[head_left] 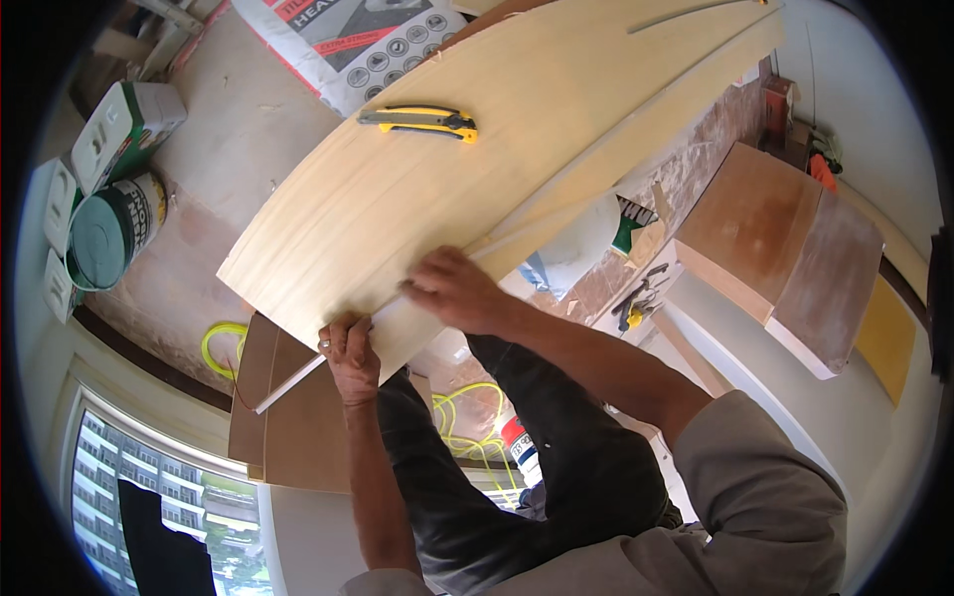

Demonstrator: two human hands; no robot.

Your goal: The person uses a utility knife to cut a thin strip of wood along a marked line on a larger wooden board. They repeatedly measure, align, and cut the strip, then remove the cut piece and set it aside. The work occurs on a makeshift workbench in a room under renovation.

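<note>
A long light wooden board stretches in front of me from near left to far right. A thin pale strip lies along its near side and sticks out past the left end. My left hand, with a ring on one finger, is closed on the strip at the board's near edge. Just to the right, my right hand is over the strip with bent, bunched fingers, slightly blurred. What it holds, if anything, is hidden. Farther up the board rests a yellow and black utility knife, apart from both hands.
Paint buckets and containers stand at the left. A printed sack lies beyond the board. Brown panels are below its left end, near a yellow cable. At the right are a brown box-like piece and small tools.
</note>
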